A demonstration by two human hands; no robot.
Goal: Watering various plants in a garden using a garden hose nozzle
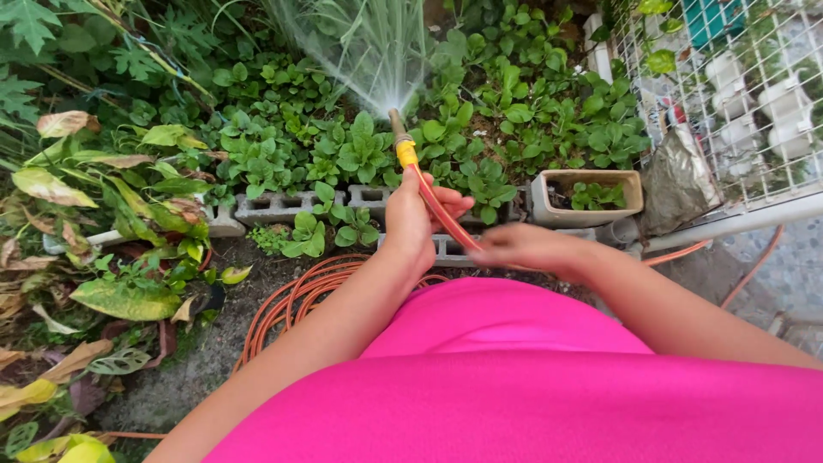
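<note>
A garden bed of low green leafy plants fills the background of the head view, edged in front by a row of grey concrete blocks, with large yellowing leaves to the left, a wire fence at the upper right and a rectangular planter set beside the blocks. An orange-red hose is held over this edge. Its long axis runs from the lower right, near the person's body, up and to the left toward the bed, and it ends in a yellow collar and nozzle from which a fan of water is thrown over the plants. The hose is gripped by the left hand, whose fingers are wrapped and pressed together around it a little behind the yellow collar, so that the nozzle lies ahead of and above the grip, pointing away from the body. The right hand is seen blurred, just to the right of the left hand and lower on the same line; it lies at or upon the trailing length of hose, but whether its fingers are closed around the hose or merely brushing it cannot be told. The left hand is therefore the nearer to the nozzle, the right the nearer to the slack. Further hose is seen coiled in loops on the ground below the left forearm, touching the bare soil in front of the blocks.
</note>
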